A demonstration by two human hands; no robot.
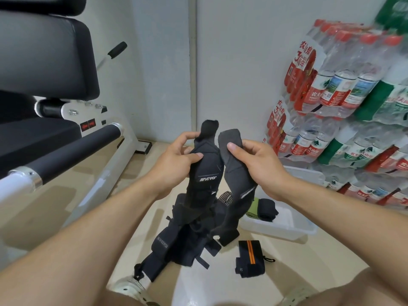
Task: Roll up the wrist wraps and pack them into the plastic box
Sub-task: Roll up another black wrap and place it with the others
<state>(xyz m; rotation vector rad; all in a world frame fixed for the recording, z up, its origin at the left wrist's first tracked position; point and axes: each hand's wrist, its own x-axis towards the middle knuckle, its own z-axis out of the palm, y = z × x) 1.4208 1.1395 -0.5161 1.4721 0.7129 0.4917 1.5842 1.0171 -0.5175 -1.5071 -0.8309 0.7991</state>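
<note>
My left hand (176, 160) grips the top of a black wrist wrap (204, 173) with white lettering, held upright. My right hand (258, 162) pinches the top of a dark grey wrist wrap (235, 171) beside it. Both wraps hang down to a pile of black wraps (183, 237) on the floor. A clear plastic box (293, 228) sits on the floor to the right, with a black rolled wrap (267, 208) and a green-striped one (252, 209) inside. A folded black wrap with orange stripes (249, 258) lies in front of the box.
A gym machine with black pads and a roller (72, 151) fills the left side. Shrink-wrapped packs of water bottles (344, 107) are stacked against the wall on the right. My knees and a shoe (130, 290) show at the bottom edge.
</note>
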